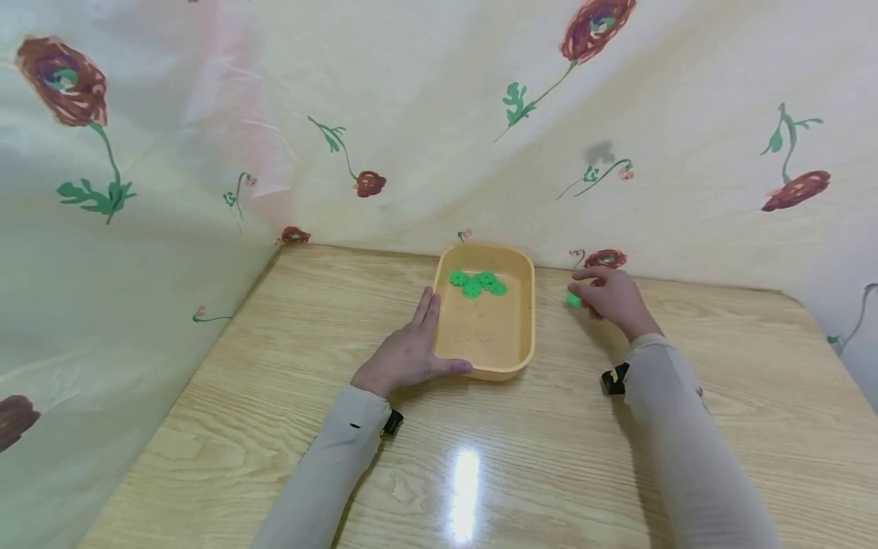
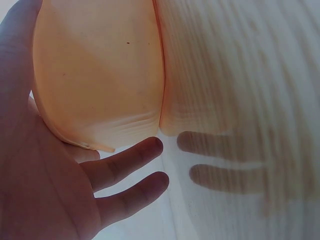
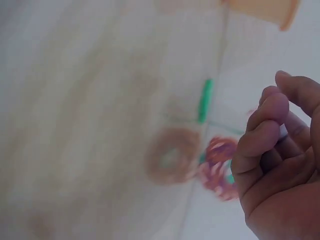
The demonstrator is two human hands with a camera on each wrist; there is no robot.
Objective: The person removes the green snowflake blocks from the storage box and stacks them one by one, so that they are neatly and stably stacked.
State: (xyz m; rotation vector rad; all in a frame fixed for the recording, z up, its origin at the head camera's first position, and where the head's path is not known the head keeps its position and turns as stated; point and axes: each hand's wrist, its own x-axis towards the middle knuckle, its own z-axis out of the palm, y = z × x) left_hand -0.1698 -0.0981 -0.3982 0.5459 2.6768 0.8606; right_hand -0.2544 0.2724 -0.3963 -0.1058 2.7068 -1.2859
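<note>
A shallow orange plastic tray [image 1: 532, 320] lies on the table, with several green flower-shaped discs [image 1: 472, 288] near its far end. My left hand [image 1: 405, 357] rests against the tray's left side, fingers straight and thumb along the near edge. The left wrist view shows those fingers beside the tray wall [image 2: 100, 65]. To the right of the tray, my right hand [image 1: 617, 299] is over a single green disc [image 1: 573, 300]. In the right wrist view its loosely curled fingers [image 3: 267, 112] appear apart from the green piece [image 3: 205, 102], seen edge-on; no held thing shows.
The wood-grain table [image 1: 274, 427] meets a floral-patterned cloth [image 1: 425, 130] close behind the tray. That cloth also runs along the left side. A bright light reflection lies on the near part of the table.
</note>
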